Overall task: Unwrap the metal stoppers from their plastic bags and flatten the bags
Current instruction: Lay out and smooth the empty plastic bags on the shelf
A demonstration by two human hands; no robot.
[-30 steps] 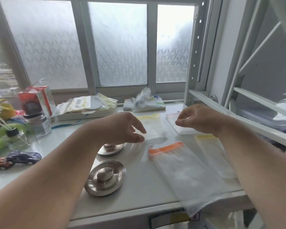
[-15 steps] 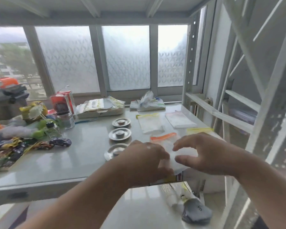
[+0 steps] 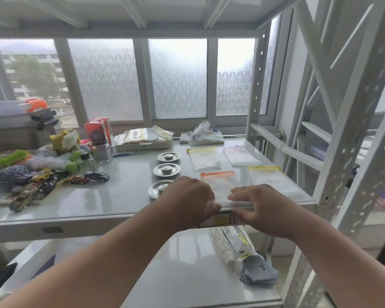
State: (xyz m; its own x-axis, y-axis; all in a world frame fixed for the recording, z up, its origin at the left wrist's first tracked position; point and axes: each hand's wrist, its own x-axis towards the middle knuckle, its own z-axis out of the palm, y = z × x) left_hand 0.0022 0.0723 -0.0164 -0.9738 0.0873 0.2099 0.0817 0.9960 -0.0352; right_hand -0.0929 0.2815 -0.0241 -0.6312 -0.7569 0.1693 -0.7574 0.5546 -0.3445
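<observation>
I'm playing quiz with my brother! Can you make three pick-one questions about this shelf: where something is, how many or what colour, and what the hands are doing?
1. Where do the metal stoppers sit?
A. Left of the plastic bags
B. Inside the bags
C. On the lower shelf

2. What colour is the zip strip of the bag under the hands?
A. Blue
B. Orange
C. Green

3. What are the left hand and right hand doing?
A. Lifting a stopper
B. Pressing a bag at the shelf's front edge
C. Resting away from the shelf

Answers: 1 A, three stoppers stand in a row beside the bags. 2 B, the orange-strip bag runs under both hands. 3 B, both hands lie on that bag, fingers curled over the edge.
</observation>
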